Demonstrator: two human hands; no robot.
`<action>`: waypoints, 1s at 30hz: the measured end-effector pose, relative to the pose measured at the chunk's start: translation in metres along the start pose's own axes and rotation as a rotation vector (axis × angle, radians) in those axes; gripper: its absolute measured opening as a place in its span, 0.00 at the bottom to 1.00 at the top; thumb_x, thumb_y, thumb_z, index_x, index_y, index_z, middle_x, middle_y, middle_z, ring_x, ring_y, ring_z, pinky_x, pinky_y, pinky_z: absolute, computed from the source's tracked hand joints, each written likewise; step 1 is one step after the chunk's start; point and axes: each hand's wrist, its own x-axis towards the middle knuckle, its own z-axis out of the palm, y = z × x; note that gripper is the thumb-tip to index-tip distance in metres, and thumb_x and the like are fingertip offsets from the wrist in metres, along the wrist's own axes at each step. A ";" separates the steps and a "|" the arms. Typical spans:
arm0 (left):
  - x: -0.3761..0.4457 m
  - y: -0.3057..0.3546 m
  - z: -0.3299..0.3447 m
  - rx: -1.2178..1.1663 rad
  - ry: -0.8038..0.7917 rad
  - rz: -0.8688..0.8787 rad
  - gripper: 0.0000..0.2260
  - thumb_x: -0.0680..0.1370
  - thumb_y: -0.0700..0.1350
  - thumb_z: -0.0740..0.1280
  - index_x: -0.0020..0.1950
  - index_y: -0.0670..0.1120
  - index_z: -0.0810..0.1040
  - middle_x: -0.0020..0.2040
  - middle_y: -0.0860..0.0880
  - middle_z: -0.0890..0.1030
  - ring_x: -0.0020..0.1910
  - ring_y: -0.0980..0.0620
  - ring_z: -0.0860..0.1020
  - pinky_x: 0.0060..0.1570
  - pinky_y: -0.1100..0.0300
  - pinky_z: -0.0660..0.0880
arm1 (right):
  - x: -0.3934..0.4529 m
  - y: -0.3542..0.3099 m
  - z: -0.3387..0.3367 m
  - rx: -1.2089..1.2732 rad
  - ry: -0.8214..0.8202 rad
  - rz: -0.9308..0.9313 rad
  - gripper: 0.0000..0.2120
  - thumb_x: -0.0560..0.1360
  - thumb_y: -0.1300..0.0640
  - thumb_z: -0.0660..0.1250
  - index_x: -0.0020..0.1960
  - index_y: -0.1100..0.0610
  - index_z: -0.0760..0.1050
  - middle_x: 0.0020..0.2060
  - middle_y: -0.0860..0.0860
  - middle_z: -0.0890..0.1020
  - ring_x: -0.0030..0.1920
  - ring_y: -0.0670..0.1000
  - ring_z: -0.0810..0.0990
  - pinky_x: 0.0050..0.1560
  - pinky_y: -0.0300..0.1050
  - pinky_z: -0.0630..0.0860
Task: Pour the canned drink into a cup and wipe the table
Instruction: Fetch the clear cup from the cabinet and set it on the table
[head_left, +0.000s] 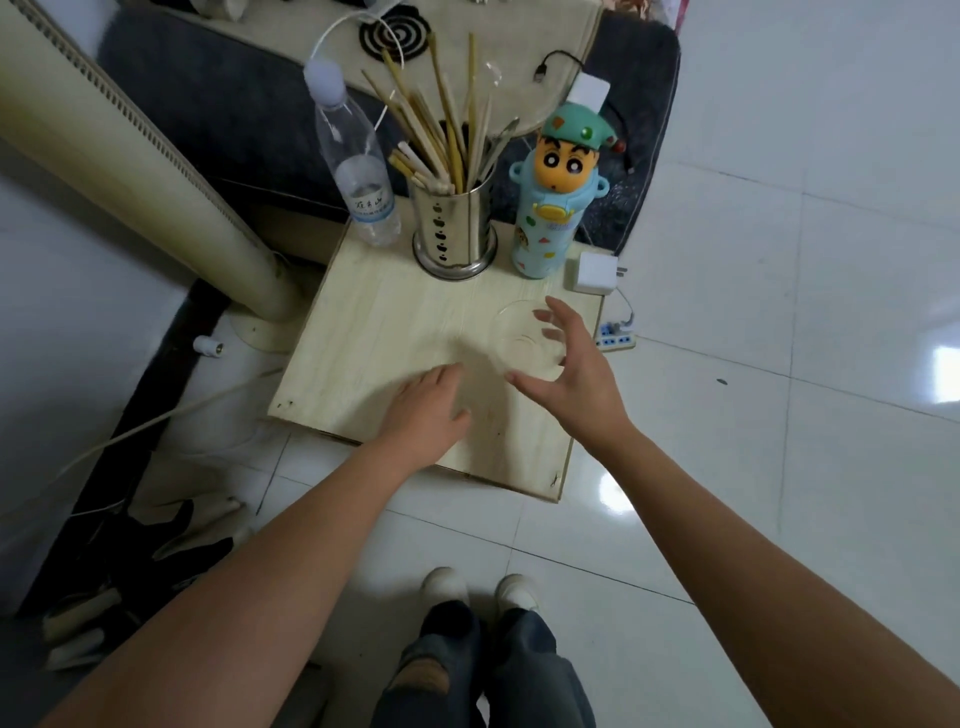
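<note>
A clear glass cup (522, 338) stands on the right side of a small pale wooden table (374, 322). My right hand (566, 374) hovers around the cup with fingers spread and thumb out, close to its rim but holding nothing. My left hand (428, 402) lies flat, palm down, on the table's front middle, left of the cup. No can and no cloth are in view.
Along the table's back edge stand a clear water bottle (358, 176), a metal holder full of chopsticks (454, 234), a cartoon-figure flask (550, 208) and a white charger (595, 273). A power strip (615, 338) lies on the tiled floor at the right. A tower fan (156, 176) leans at the left.
</note>
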 end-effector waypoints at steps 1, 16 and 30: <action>-0.005 0.007 -0.009 -0.014 -0.002 0.008 0.26 0.78 0.46 0.61 0.74 0.45 0.57 0.74 0.46 0.62 0.72 0.48 0.62 0.69 0.55 0.58 | -0.004 -0.009 -0.007 0.000 0.003 -0.001 0.41 0.67 0.53 0.75 0.72 0.53 0.56 0.64 0.47 0.71 0.62 0.46 0.71 0.58 0.40 0.69; -0.110 0.115 -0.103 -0.813 -0.191 0.049 0.21 0.74 0.29 0.60 0.62 0.47 0.70 0.58 0.45 0.76 0.58 0.49 0.74 0.56 0.59 0.70 | -0.116 -0.127 -0.113 -0.041 0.165 -0.021 0.41 0.67 0.52 0.75 0.72 0.53 0.55 0.66 0.47 0.70 0.61 0.41 0.69 0.57 0.37 0.68; -0.196 0.225 -0.041 -0.648 -0.490 0.242 0.22 0.73 0.26 0.56 0.64 0.41 0.70 0.54 0.46 0.76 0.51 0.50 0.77 0.45 0.66 0.72 | -0.281 -0.086 -0.175 0.093 0.424 0.180 0.40 0.66 0.53 0.75 0.71 0.51 0.58 0.61 0.40 0.70 0.61 0.42 0.71 0.53 0.29 0.68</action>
